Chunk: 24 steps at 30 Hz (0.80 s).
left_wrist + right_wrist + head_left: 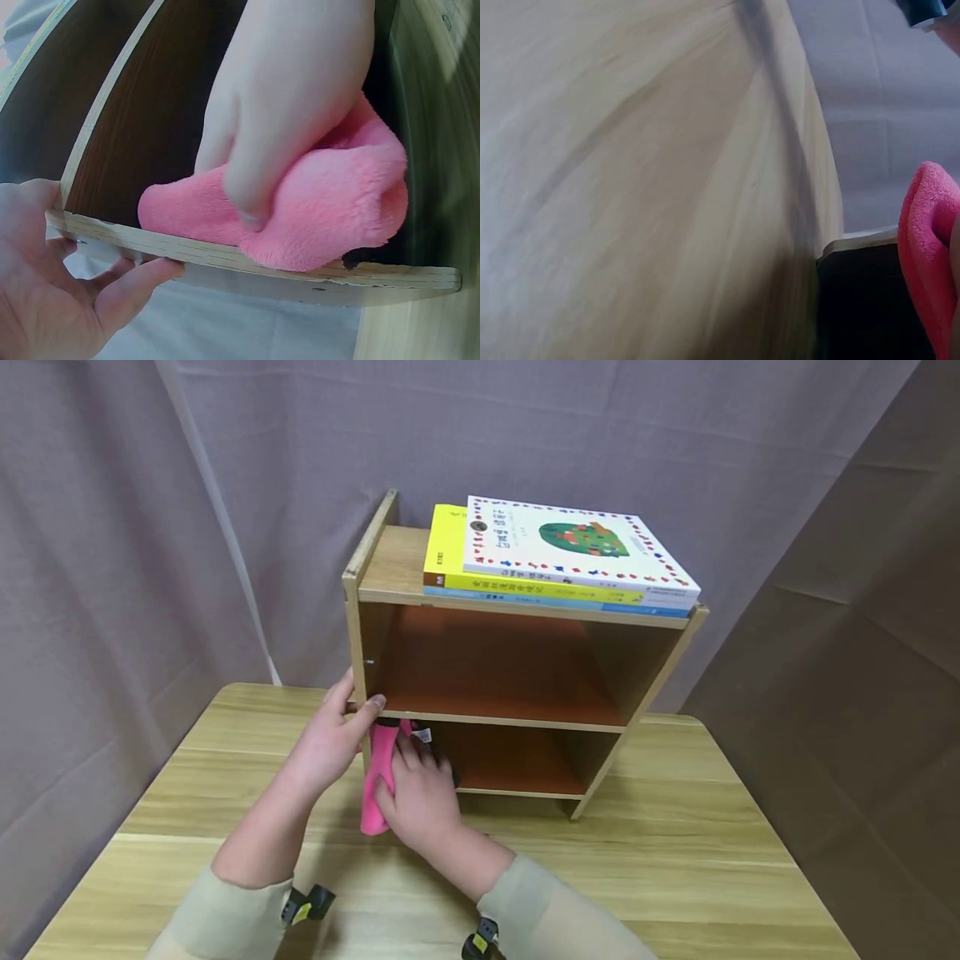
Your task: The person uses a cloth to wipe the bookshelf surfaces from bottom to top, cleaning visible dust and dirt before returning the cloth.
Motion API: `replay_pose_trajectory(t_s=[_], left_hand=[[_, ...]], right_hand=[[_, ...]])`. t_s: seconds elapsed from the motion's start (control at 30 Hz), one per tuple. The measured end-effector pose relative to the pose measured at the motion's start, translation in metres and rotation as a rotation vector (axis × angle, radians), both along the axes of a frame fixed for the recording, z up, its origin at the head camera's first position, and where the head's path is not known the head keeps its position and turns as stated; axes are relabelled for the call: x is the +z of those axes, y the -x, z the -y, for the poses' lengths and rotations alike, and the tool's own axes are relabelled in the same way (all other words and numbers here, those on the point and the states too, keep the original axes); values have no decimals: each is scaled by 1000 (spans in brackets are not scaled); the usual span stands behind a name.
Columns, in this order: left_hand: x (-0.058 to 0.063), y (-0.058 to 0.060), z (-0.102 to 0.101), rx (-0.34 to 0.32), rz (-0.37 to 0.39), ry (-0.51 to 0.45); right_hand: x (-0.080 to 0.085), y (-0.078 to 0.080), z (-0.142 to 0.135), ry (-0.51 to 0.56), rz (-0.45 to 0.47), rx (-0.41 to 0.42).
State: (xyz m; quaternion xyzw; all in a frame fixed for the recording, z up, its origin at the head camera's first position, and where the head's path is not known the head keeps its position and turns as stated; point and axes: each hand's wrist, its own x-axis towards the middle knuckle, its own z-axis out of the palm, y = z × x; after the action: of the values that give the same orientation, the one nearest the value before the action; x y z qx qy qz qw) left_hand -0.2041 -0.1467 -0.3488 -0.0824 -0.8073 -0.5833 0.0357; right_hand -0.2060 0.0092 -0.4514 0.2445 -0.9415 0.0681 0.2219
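A small wooden shelf [480, 718] stands on the table. My left hand [330, 743] grips its left side panel [225, 255] partway up, the thumb at the front edge and the fingers on the outer face. My right hand [426, 793] reaches into the lower compartment at the left and holds a fluffy pink cloth [378, 777]. In the left wrist view the cloth is bunched under the right hand [292, 112], against the panel's inner side. Only a folded edge of the pink cloth [926, 255] shows in the right wrist view.
Several books [570, 547] lie stacked on the shelf's top board, a white one uppermost. A dark item with a white tag [422, 735] sits behind the right hand in the lower compartment. The wooden table [675, 860] extends around the shelf, with grey curtains [300, 460] behind.
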Motion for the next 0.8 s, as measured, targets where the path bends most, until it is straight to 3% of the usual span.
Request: replay_pose_trajectory(t_s=[0.23,0.43,0.8], left_hand=[[1,-1,0,8,-20,24],[2,-1,-1,13,-23,27],[2,-2,-1,22,-24,28]], right_hand=[[-7,0,-7,-28,-140,34],[-12,-2,-14,-25,-198,71],[-9,-6,-28,-135,-258,179]])
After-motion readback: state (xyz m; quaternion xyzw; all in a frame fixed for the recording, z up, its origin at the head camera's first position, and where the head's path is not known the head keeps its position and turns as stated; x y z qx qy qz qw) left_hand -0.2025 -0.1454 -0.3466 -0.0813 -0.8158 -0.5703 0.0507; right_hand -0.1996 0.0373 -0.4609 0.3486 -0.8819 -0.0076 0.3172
